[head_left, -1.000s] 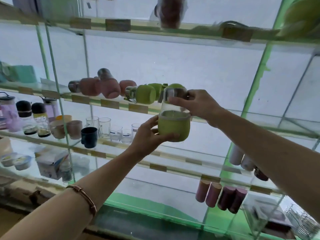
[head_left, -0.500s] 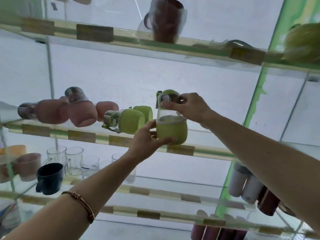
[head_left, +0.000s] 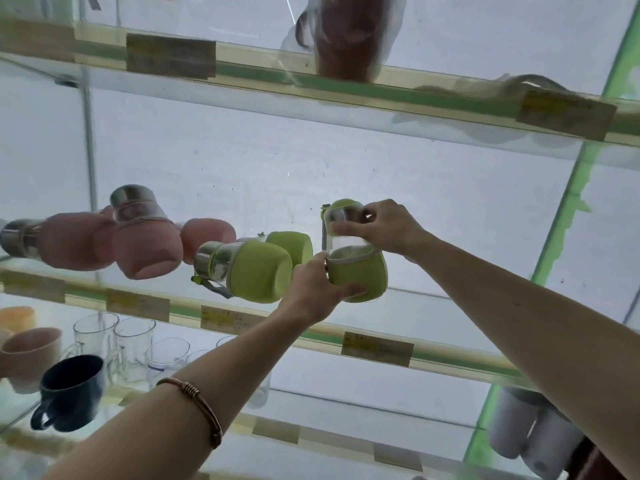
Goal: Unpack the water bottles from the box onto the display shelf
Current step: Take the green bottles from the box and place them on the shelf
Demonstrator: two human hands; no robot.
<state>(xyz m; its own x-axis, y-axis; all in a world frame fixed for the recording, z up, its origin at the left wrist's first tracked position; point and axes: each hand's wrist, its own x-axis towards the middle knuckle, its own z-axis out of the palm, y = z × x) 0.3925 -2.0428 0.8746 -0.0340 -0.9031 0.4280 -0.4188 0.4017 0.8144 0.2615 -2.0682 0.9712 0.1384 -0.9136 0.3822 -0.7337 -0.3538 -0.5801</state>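
— Where's the bottle right now?

— I've got the glass water bottle with the lime-green sleeve and green cap (head_left: 355,268) upright in both hands, at the glass display shelf with the taped front edge (head_left: 460,358). Whether its base touches the glass, I cannot tell.

— How are you gripping it?

— My left hand (head_left: 317,292) wraps the bottom of the sleeve, thumb up the near side, fingers curled under. My right hand (head_left: 384,228) is curled round the clear neck just beneath the cap.

— What's next to it?

— Just to the left, two green-sleeved bottles with steel caps (head_left: 249,268) lie on their sides on the same shelf. My left hand is just beside the nearer one. Further left lie pink-sleeved bottles with steel caps (head_left: 138,244).

— Anything else?

— A dark mug (head_left: 69,393) and clear glass mugs (head_left: 131,348) on the shelf below, and a copper bangle (head_left: 197,403) on my left wrist.
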